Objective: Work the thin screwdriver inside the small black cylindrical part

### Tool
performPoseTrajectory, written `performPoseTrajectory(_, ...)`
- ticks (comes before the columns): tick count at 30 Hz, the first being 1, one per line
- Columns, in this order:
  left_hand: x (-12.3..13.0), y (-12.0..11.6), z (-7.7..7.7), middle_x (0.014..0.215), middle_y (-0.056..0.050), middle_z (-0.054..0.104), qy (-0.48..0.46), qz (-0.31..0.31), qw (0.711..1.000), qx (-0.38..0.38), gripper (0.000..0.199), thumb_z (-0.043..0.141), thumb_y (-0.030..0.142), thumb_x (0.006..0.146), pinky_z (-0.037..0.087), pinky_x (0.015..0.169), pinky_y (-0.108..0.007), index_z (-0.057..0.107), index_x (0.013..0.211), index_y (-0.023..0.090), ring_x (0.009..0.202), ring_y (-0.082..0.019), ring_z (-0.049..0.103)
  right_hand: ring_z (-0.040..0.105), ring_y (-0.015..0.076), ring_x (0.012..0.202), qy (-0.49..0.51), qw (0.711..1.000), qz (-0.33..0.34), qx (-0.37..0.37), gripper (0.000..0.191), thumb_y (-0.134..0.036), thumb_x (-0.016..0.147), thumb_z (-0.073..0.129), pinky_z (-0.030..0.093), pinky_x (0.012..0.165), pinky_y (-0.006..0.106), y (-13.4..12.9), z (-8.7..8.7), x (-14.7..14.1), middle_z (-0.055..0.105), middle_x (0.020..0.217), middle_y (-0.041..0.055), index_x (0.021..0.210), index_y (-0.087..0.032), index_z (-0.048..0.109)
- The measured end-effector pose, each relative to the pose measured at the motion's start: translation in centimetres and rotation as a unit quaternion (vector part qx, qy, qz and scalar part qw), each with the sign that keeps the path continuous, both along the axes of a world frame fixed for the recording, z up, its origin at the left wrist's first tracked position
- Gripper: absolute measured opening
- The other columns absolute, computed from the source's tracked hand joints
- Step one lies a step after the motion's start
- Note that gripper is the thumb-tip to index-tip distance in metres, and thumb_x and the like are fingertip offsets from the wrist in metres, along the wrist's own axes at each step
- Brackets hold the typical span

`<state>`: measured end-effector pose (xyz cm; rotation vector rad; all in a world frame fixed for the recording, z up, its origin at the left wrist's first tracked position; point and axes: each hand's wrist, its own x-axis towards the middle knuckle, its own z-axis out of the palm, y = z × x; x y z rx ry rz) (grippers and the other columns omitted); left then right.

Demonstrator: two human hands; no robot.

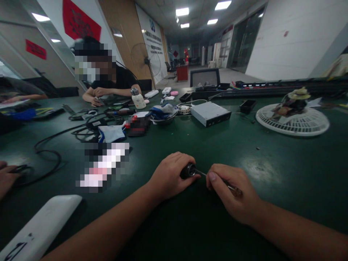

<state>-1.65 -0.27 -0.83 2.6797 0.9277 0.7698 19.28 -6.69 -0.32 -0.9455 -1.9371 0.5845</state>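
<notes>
On the green table, my left hand (174,173) is closed around a dark cylindrical part (188,170) with a round, hollow, metal-rimmed end facing right. My right hand (233,190) grips a screwdriver (236,191) by its brownish handle. Its thin metal shaft points left, and its tip meets the rim or opening of the cylinder; I cannot tell how far in it reaches. The fingers of my left hand hide most of the cylinder's body.
An optical drive (210,113) lies beyond my hands. To the right sits a white fan grille (292,117) with a motor on it. A white casing (40,226) lies front left, near black cables (58,159). Another person's hand (8,177) is at the left edge; a seated person (114,81) is across the table.
</notes>
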Motion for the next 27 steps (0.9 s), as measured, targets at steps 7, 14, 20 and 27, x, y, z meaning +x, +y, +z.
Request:
performPoseTrajectory(7, 0.06, 0.01, -0.03, 0.094, -0.004, 0.066, 0.003, 0.004, 1.0, 0.001, 0.02, 0.069, 0.023, 0.083, 0.048, 0.077, -0.036, 0.057, 0.099, 0.02, 0.087, -0.022, 0.06, 0.051, 0.0143, 0.062, -0.007, 0.997, 0.073, 0.019, 0.026, -0.019, 0.099, 0.045, 0.038, 0.06, 0.03, 0.17, 0.17, -0.17, 0.054, 0.066, 0.0003, 0.075, -0.018, 0.056)
performPoseTrajectory(14, 0.08, 0.0, 0.15, 0.093, -0.003, 0.066, 0.012, -0.006, 1.0, 0.004, 0.02, 0.069, 0.029, 0.085, 0.047, 0.076, -0.036, 0.057, 0.098, 0.02, 0.087, -0.022, 0.059, 0.046, 0.0121, 0.054, -0.011, 1.0, 0.016, 0.014, 0.034, -0.019, 0.1, 0.044, 0.034, 0.056, 0.03, -0.02, 0.0, -0.15, 0.048, 0.06, -0.0016, 0.067, -0.018, 0.052)
performPoseTrajectory(20, 0.03, 0.01, 0.13, 0.092, -0.004, 0.065, 0.006, 0.006, 1.0, -0.007, 0.019, 0.069, 0.027, 0.084, 0.047, 0.076, -0.035, 0.058, 0.098, 0.02, 0.086, -0.022, 0.059, 0.049, 0.0121, 0.059, -0.005, 1.0, 0.029, 0.001, 0.028, -0.019, 0.1, 0.045, 0.036, 0.058, 0.028, 0.05, 0.19, -0.1, 0.052, 0.065, -0.0007, 0.074, -0.017, 0.057)
performPoseTrajectory(27, 0.01, 0.05, -0.12, 0.091, -0.003, 0.064, 0.004, 0.009, 1.0, -0.009, 0.022, 0.071, 0.023, 0.08, 0.046, 0.075, -0.035, 0.058, 0.097, 0.019, 0.085, -0.022, 0.057, 0.048, 0.0131, 0.058, -0.023, 0.997, 0.067, 0.022, 0.029, -0.018, 0.098, 0.045, 0.034, 0.057, 0.03, 0.02, 0.11, -0.19, 0.052, 0.062, -0.0003, 0.07, -0.017, 0.055)
